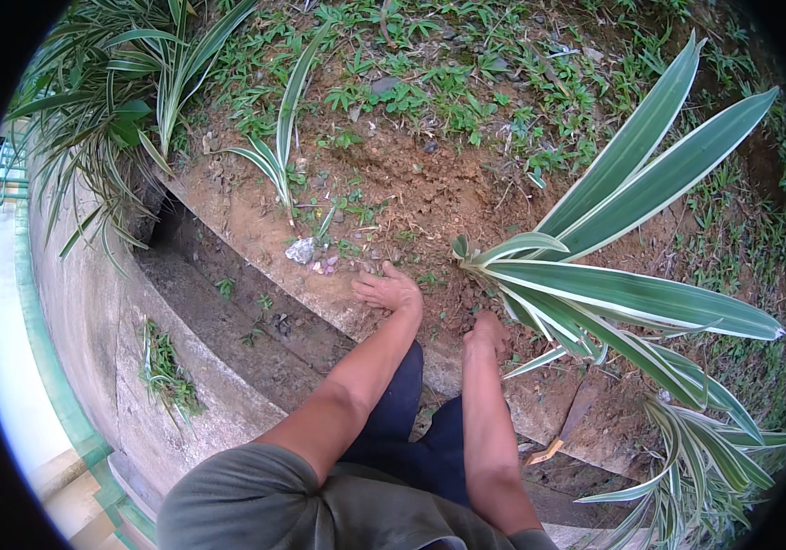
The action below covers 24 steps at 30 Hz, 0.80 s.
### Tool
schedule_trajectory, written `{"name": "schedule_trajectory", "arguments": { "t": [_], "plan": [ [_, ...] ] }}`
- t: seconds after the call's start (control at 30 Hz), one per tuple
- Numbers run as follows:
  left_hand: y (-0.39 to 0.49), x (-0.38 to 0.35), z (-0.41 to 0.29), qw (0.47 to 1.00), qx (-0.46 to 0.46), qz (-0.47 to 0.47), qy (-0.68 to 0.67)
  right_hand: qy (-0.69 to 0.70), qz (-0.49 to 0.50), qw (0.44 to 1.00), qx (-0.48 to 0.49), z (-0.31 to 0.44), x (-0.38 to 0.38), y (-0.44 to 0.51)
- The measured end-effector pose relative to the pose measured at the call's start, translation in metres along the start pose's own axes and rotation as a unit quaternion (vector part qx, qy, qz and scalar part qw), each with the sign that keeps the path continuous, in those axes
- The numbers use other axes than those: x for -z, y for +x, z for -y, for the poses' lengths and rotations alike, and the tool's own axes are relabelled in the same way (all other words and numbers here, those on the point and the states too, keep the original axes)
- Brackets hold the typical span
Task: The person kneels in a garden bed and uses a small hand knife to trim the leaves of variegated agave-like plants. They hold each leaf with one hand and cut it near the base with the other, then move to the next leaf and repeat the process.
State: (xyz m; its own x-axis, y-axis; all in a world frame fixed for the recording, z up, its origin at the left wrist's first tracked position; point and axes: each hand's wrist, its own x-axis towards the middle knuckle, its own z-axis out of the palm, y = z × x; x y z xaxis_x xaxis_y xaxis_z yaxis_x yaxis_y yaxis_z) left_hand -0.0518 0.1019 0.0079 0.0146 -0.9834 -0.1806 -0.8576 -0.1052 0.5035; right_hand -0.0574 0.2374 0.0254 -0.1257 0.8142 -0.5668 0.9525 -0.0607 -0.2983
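My left hand (387, 287) rests with spread fingers on the brown soil (427, 199), just right of a pale stone (300, 251) and some small pinkish pieces. Nothing shows in it. At the base of a large variegated plant (613, 278) with long green, white-edged leaves, my right hand (486, 332) is down in loose soil; its fingertips are hidden, so its hold cannot be told. The plant leans over to the right. A large blade with a yellowish handle (544, 452) lies on the soil and the edge below the plant.
A concrete drainage channel (255, 330) curves below the soil bank, beside a concrete wall (159, 344) with a clump of pulled greenery (166, 375) on it. Striped-leaf plants grow at upper left (166, 89) and lower right (689, 454). A small striped plant (283, 165) stands nearer.
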Motion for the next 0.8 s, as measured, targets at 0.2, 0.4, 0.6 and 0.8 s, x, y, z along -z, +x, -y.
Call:
{"name": "schedule_trajectory", "arguments": {
  "t": [0.2,0.4,0.6,0.8],
  "plan": [
    [-0.093,0.028,-0.056,0.951,0.037,0.281,-0.127,0.27,0.559,0.783,-0.044,-0.009,-0.016,0.046],
    [-0.017,0.128,-0.088,0.807,0.01,0.521,-0.279,0.397,0.572,0.705,0.134,0.066,0.099,-0.042],
    [0.085,0.046,-0.066,0.942,-0.309,0.105,-0.085,0.307,0.357,0.882,0.038,0.04,0.099,-0.014],
    [0.002,0.012,-0.08,0.954,-0.221,0.169,-0.113,0.162,0.411,0.838,-0.322,-0.067,0.016,-0.014]
  ]
}}
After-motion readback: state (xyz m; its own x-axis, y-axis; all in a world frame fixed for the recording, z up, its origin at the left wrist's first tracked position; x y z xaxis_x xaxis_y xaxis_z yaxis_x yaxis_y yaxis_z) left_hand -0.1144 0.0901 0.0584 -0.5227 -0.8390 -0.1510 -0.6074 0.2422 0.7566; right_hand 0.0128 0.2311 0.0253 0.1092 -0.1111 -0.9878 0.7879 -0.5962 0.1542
